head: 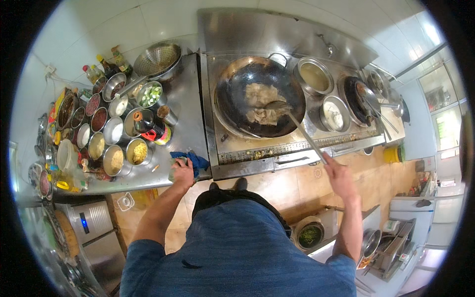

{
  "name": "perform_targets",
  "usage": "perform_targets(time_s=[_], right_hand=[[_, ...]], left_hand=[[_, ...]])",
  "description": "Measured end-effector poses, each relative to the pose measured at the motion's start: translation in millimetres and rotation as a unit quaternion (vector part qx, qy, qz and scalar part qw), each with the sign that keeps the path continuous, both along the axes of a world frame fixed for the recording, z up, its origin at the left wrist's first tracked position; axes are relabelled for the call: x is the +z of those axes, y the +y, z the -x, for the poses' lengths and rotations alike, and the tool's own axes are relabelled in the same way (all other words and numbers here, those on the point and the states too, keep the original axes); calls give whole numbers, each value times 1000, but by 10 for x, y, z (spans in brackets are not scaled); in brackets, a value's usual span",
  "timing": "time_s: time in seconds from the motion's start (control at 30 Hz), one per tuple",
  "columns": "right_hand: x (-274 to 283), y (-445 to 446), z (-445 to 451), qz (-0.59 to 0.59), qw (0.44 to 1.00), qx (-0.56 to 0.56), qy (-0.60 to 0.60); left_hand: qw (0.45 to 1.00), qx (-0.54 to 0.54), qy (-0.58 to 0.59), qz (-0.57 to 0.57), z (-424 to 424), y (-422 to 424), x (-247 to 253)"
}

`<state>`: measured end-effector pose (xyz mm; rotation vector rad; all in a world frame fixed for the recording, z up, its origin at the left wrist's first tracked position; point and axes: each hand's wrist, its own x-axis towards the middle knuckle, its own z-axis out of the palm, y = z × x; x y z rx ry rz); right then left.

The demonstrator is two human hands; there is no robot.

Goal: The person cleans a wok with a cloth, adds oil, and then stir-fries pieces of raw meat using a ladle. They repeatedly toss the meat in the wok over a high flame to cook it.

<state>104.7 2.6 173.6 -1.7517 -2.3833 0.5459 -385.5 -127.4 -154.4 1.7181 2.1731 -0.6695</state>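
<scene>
My right hand (339,173) grips the handle of a long metal ladle (302,130), whose bowl rests in a large black wok (237,81) on the stove. Pale, thin pieces of food (261,94) lie in the middle of the wok, some beside the ladle's bowl. My left hand (183,173) is on a blue cloth (198,163) at the front edge of the steel counter (185,118), by the stove's left side. Its fingers are bent over the cloth; how firmly they hold it is hard to tell.
Left of the stove stand several steel cups of seasonings (113,159), a dark sauce bottle (157,130) and a perforated strainer (157,59). Right of the wok are a pot of liquid (314,76), a pot with white contents (334,114) and a second wok (352,100).
</scene>
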Motion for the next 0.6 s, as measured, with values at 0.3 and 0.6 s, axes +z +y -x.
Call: perform_targets(time_s=[0.3, 0.6], right_hand=[[383, 85, 181, 66, 980, -3, -187], [-943, 1141, 1088, -12, 1000, -16, 10]], left_hand=[[999, 35, -9, 5, -46, 5, 38], [999, 37, 11, -1, -14, 21, -90]])
